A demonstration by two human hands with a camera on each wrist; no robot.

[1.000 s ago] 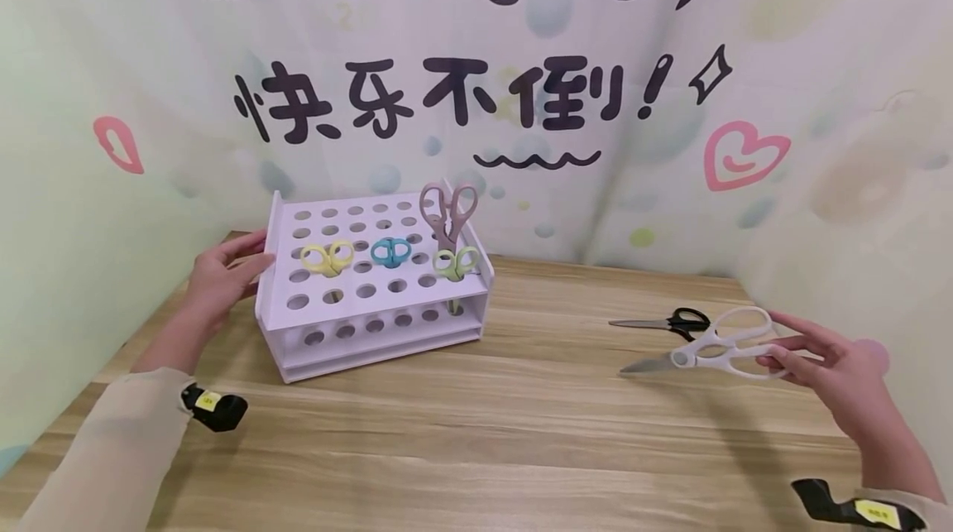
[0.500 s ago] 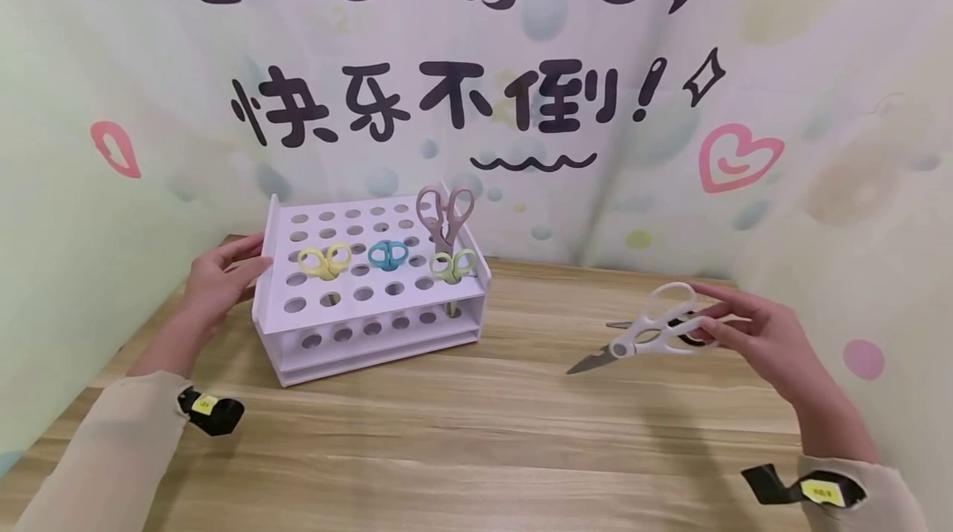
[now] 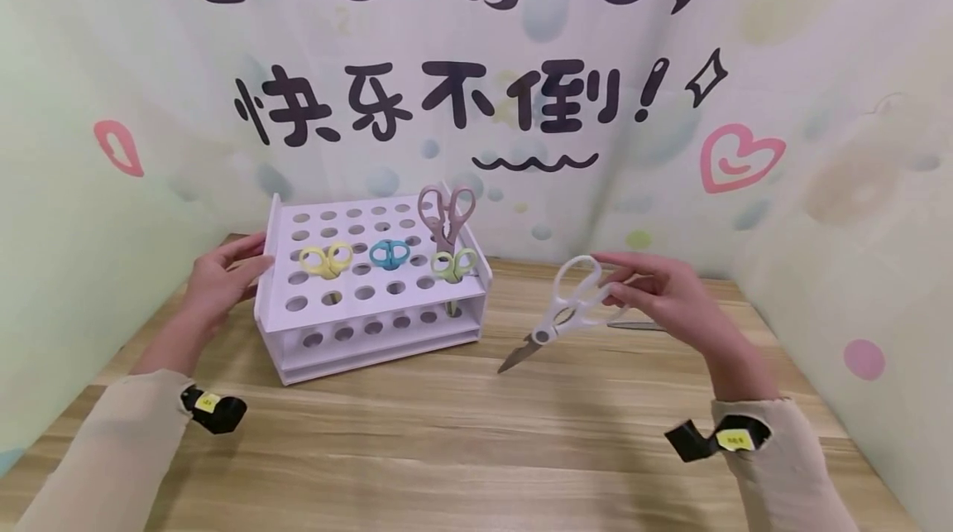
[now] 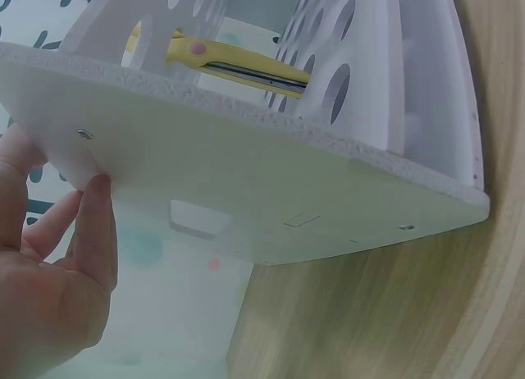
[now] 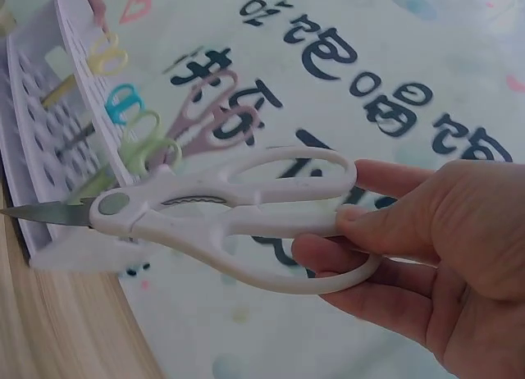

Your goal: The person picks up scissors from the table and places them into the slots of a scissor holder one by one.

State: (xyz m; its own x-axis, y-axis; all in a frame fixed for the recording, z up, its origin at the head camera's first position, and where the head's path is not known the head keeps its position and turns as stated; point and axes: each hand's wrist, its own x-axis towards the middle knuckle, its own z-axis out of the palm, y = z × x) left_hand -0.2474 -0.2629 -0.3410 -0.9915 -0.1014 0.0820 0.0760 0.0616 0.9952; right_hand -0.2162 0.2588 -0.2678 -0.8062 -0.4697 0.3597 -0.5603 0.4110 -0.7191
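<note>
A white rack (image 3: 357, 313) with rows of round holes stands on the table. Yellow-handled scissors (image 3: 326, 259), teal-handled scissors (image 3: 390, 254), light green-handled scissors (image 3: 454, 264) and larger mauve-handled scissors (image 3: 447, 213) stand in its holes, handles up. My left hand (image 3: 223, 280) touches the rack's left side panel with its fingertips, which show in the left wrist view against the outer face (image 4: 189, 174). My right hand (image 3: 666, 296) pinches the handle end of white kitchen scissors (image 5: 238, 207) above the table, right of the rack. Their closed blades tilt down to the left.
Behind the right hand lies another pair of scissors on the table, only its blade (image 3: 633, 325) showing. A printed cloth (image 3: 536, 209) hangs behind the wood-grain table (image 3: 417, 449), and pale walls stand at both sides. Black cameras are strapped to both wrists.
My right hand has carried the white scissors leftward from the table's right side, nearer the rack, their blades tipping further down. The left hand and the rack have stayed in place.
</note>
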